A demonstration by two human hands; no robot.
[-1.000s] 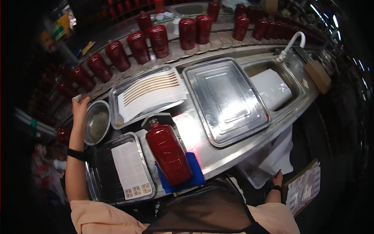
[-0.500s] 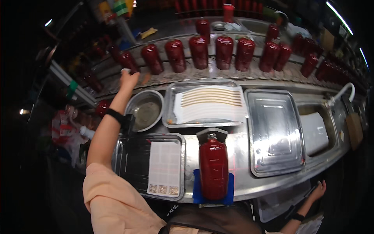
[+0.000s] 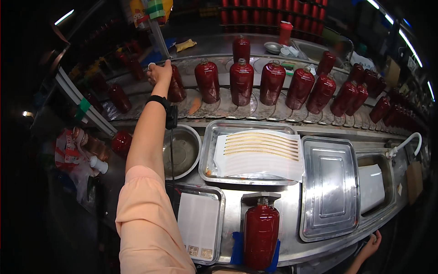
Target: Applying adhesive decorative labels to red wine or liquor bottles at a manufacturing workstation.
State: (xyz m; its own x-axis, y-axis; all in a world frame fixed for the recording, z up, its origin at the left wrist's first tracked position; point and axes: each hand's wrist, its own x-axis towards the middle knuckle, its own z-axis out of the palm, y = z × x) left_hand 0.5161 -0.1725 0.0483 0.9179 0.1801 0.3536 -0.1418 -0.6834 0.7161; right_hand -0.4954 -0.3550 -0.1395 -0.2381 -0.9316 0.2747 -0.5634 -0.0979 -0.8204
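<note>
My left hand (image 3: 159,74) reaches to the far left, fingers apart, at the upper left side of a dark red glass bottle (image 3: 176,87) on the conveyor. A white covering shows on one fingertip. Part of that bottle is hidden behind my hand and wrist, and whether they touch I cannot tell. Low at the right, beside the bench edge, my right hand (image 3: 370,247) hangs with loosely bent fingers and nothing visible in it. Directly in front of me another red bottle (image 3: 261,235) lies on a blue cloth (image 3: 237,249), its neck at a grey metal rest (image 3: 250,198).
Several red bottles stand along the slatted conveyor (image 3: 191,109). Nearer are a metal bowl (image 3: 199,146), a tray (image 3: 207,169) with gold strips on white sheets, a tray with a white sticker sheet (image 3: 198,219), an upturned metal tray (image 3: 331,187) and a sink (image 3: 388,192) with a white faucet.
My left hand has moved from below the conveyor bottle to beside its upper part. The view has tilted, so the bench sits lower. My right hand stays by the bench edge.
</note>
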